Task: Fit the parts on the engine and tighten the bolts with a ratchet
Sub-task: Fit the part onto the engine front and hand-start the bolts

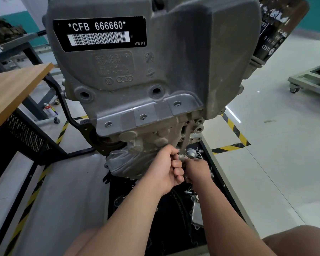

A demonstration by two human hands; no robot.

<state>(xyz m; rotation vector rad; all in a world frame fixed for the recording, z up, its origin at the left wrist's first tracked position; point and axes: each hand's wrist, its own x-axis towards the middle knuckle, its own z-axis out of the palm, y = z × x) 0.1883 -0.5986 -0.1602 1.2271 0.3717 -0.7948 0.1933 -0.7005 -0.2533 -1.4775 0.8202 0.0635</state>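
**Inspector:** From the left: wooden bench [17,85], well apart from the work. The engine [137,71] hangs centre, filling most of the view. Several threaded holes along its lower flange stand open, with no bolts in them.

**Supervisor:** And the hands?

**Inspector:** Both are low against the underside of the block, touching each other. The left hand [163,169] has its fingers curled tight, pinching a small metal piece [181,157] that shows between the two hands. The right hand [198,170] has its back to the camera and its fingers hidden, so I cannot tell how it grips or what it holds. No ratchet can be made out.

**Supervisor:** Risks?

**Inspector:** In my judgement, three. The fitting point is out of sight, so a bolt started by feel may cross-thread. The piece is small and held only at the fingertips. If it slips, it drops into the black tray [166,222] among the loose parts, such as the silver cover [196,215]. The hands are also crowded together, leaving little room to swing a tool.
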